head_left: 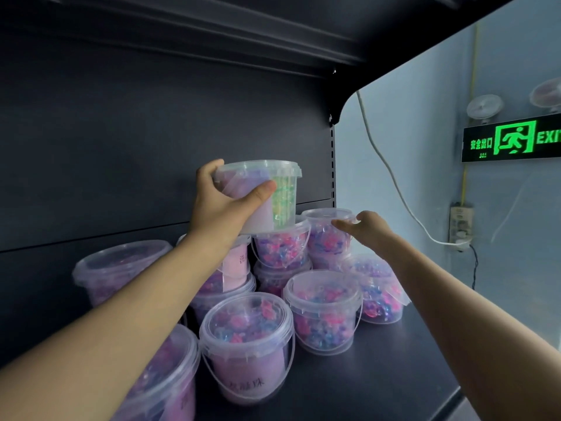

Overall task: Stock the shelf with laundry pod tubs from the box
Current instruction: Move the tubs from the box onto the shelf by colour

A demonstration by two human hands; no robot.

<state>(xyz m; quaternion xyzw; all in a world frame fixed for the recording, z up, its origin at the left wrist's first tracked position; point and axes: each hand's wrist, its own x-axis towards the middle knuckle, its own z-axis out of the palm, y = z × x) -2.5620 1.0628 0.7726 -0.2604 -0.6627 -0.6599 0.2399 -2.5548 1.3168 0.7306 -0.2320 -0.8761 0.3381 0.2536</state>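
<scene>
The tub [283, 202] with the green pods is sitting at the top of the pile, up against the back of the shelf, with its base level with the lids of the stacked tubs [280, 249] below; whether it is already resting on them or hanging just above cannot be told. The left hand [218, 202] is gripping it high on the wall, just under the lid rim, with the thumb across the front and the fingers curled round the far side. The tub is looking like thin clear plastic with a snap lid: probably fairly light, stiff at the rim, a little springy and slick lower on the wall, so holding near the rim is likely giving the surest grip. The loose pods inside may be shifting the weight if it tips. The right hand [364, 227] is reaching out with its fingers nearly straight, holding nothing, its fingertips touching the lid of the neighbouring tub [326, 240] as if steadying that stack. More tubs are crowding the left and middle of the shelf [394, 375], two layers high at the back, and a front tub [246, 338] is standing near the arms, so a dropped elbow is risking a knock. Open room is lying to the right and front, where the bare board is running out to its edge. Overhead, the upper shelf [212, 41] is leaving good clearance above the raised tub. Beyond the shelf, an exit sign [513, 138] is glowing on the wall.
</scene>
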